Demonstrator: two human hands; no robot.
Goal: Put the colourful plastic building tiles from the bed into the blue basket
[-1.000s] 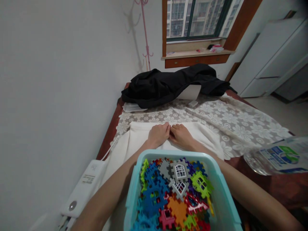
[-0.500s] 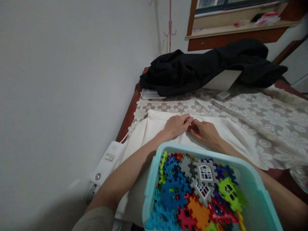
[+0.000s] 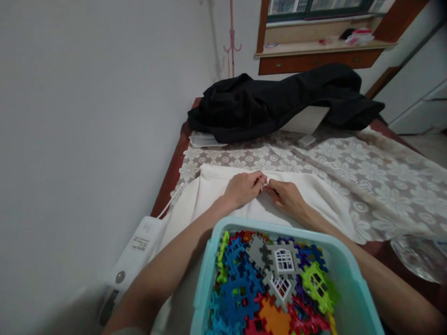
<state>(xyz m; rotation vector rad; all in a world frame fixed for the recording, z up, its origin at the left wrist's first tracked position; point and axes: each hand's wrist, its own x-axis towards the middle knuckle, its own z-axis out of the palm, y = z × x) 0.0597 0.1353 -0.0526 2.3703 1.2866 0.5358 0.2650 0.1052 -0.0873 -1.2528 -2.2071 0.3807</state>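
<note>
Both hands, bunched side by side one second ago, have parted slightly at the knuckles and now meet near the fingertips. Left hand [image 3: 244, 186] and right hand [image 3: 286, 195] each have curled fingers and thumb closed on the upper edge of the white cloth [image 3: 257, 211]; how firmly, one cannot tell. That cloth lies over the patterned tablecloth [image 3: 387, 186], just beyond a light-blue bin [image 3: 265, 223] of colourful plastic pieces [image 3: 244, 284] between the person's forearms.
</note>
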